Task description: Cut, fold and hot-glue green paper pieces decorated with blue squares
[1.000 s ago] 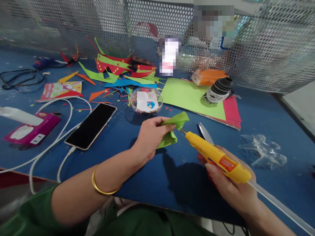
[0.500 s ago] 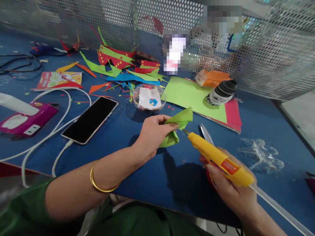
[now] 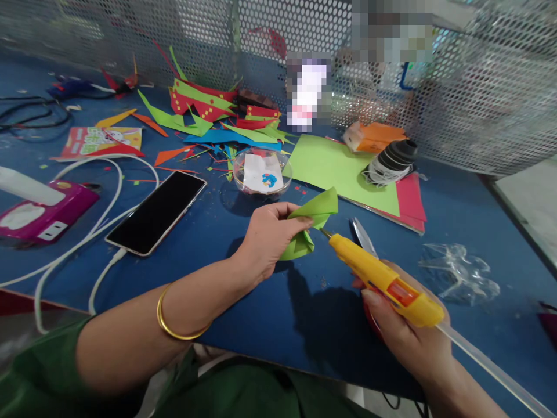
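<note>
Pinched between the thumb and fingers of my left hand is a folded piece of green paper, held above the blue table. My right hand is wrapped round a yellow hot glue gun, with a long clear glue stick coming out of its back end. The metal nozzle points at the paper's right edge, close to my left thumb; I cannot tell if they touch. Scissors lie under the glue gun, their red handle partly hidden by my right hand.
A clear bowl holds a white paper. Beyond lie coloured paper scraps, green sheets and a black roll. To the left are a phone and a purple socket block; clear plastic lies right. Perforated metal panels stand behind.
The whole view has shifted very slightly. Both hands keep the same hold, with the glue gun's nozzle still close to the green paper.
</note>
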Demonstrator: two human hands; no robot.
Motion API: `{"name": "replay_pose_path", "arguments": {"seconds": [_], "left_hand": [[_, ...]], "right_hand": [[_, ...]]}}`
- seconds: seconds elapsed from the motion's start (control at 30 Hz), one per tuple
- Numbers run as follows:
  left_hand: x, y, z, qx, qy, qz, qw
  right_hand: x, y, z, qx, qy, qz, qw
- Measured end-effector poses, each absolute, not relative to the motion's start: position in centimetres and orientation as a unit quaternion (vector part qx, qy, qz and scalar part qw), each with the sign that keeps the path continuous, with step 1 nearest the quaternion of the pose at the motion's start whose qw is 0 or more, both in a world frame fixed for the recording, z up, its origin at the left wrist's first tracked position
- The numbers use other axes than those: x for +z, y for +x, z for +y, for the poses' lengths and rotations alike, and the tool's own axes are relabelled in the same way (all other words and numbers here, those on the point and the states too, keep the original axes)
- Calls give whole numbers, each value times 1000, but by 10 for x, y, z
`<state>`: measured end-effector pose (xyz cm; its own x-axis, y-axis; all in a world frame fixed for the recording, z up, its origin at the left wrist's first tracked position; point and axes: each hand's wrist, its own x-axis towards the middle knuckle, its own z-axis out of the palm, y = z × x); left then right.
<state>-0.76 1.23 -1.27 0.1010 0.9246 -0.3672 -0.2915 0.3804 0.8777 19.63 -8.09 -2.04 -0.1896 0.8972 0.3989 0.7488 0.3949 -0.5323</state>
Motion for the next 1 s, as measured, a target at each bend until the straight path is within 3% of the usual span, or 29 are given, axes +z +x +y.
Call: {"name": "replay_pose_path", "arguments": {"seconds": [1.0], "left_hand": [[-13,-8,12,443,327,495,672]], "right_hand": [[-20,196,-81,107,-543,-762,336]]}}
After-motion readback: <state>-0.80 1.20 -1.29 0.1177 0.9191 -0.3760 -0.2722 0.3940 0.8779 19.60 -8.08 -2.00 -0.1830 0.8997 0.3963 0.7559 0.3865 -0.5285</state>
